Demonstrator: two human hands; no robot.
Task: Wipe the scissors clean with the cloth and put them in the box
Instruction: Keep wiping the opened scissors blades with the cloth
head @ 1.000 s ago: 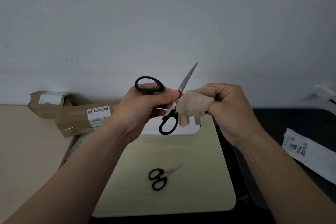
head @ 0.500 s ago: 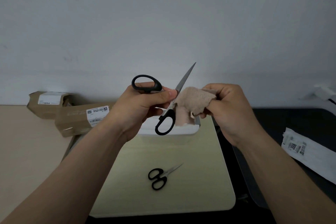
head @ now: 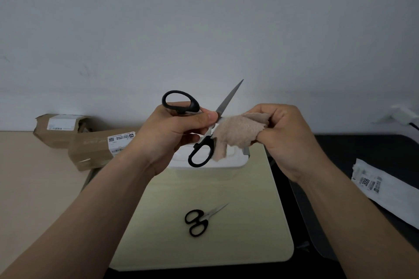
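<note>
My left hand [head: 175,130] grips a large pair of black-handled scissors [head: 227,98] near the pivot, blades spread, one blade pointing up and to the right. The lower handle loop hangs over the white box [head: 235,166]. My right hand [head: 288,136] pinches a beige cloth [head: 235,130] against the other blade, which the cloth hides. A smaller pair of black-handled scissors [head: 199,221] lies shut on the pale yellow tabletop [head: 249,222] below my hands.
Two brown cardboard parcels [head: 90,149] with labels lie at the back left. A white labelled bag [head: 385,190] rests on the black surface [head: 362,149] to the right. A white wall stands behind.
The cloth has loosened and slid slightly right along the blade. The scissors have shifted a little to the left.
</note>
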